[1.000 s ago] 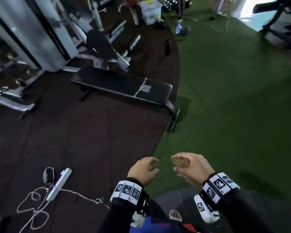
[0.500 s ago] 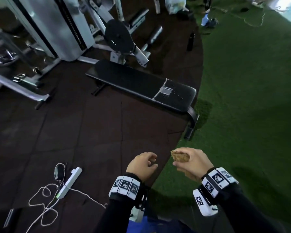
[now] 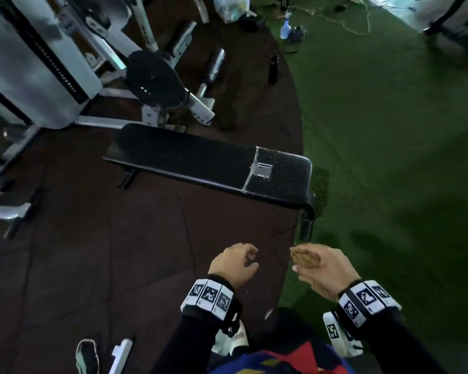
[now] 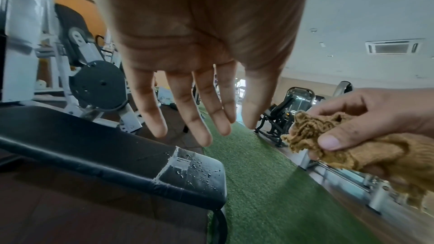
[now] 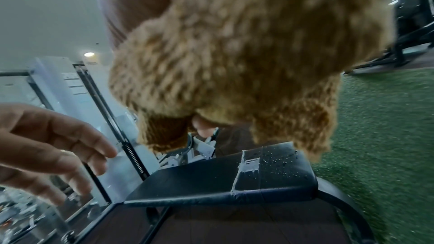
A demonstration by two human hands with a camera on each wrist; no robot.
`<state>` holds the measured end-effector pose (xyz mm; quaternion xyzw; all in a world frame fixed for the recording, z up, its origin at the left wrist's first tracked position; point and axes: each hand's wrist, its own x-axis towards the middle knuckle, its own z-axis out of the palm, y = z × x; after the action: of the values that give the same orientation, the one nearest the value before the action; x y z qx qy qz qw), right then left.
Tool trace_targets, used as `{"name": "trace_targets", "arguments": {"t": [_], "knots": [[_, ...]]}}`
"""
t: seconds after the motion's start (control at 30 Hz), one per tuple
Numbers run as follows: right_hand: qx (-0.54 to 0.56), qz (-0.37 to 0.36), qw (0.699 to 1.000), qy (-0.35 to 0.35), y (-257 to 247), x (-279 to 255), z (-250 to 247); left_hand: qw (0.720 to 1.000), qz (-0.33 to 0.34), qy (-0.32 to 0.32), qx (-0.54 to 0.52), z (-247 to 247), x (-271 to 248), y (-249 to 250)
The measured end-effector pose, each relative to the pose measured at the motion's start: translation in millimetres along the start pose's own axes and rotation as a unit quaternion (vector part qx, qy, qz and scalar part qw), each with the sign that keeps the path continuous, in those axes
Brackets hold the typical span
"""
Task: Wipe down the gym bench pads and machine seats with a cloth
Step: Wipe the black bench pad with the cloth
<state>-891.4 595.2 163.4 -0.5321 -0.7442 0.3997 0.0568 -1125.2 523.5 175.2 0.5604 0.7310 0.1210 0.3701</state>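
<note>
While our right hand (image 3: pixel 326 268) holds the cloth (image 3: pixel 304 259) bunched between thumb and curled fingers, our left hand (image 3: pixel 234 263) hangs empty beside it, fingers relaxed and slightly spread, gripping nothing. The two hands are near each other but apart. In the left wrist view the tan, knitted cloth (image 4: pixel 352 147) is pinched under the thumb, with a crumpled end sticking out past the fingertips and the rest trailing below the palm. In the right wrist view the cloth (image 5: pixel 234 53) fills most of the frame, and one fingertip shows beneath it.

Ahead of the grip, and well apart from both hands, lies the bench pad (image 3: pixel 200 163), long, flat and black. Its near end, the end closest to the cloth, carries a patch of pale tape (image 3: pixel 261 170) and a scatter of water droplets (image 4: pixel 199 168). The droplets sit only on this end section; the rest of the pad surface appears dry. The cloth is not touching the pad.

Beyond the bench, farther from the grip, stands a machine seat (image 3: pixel 154 79), round and black, mounted on a white frame (image 3: pixel 38 63). To the right of the cloth, green turf (image 3: pixel 389 157) covers the floor; below the left hand the floor is dark rubber matting (image 3: pixel 92 252). A spray bottle (image 3: pixel 285 25) stands on the turf, far beyond the bench.
</note>
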Motion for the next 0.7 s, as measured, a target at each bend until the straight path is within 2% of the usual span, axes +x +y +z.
{"name": "trace_targets", "arguments": {"t": [0.23,0.47,0.6,0.7], "knots": [[-0.017,0.041,0.999,0.012,6.6,78.7,-33.4,0.997,0.021,-0.067,0.026,-27.2,103.7,15.9],[-0.011,0.075,0.997,0.024,20.5,177.1,-66.0,0.996,0.021,-0.084,0.033,-43.5,211.6,25.4],[-0.007,0.101,0.994,0.036,37.3,226.1,-60.3,0.996,0.015,-0.087,0.032,-36.6,267.3,15.0],[0.065,0.127,0.987,0.069,60.7,262.0,-36.0,0.995,0.013,-0.083,0.045,-17.5,311.9,-8.1]]}}
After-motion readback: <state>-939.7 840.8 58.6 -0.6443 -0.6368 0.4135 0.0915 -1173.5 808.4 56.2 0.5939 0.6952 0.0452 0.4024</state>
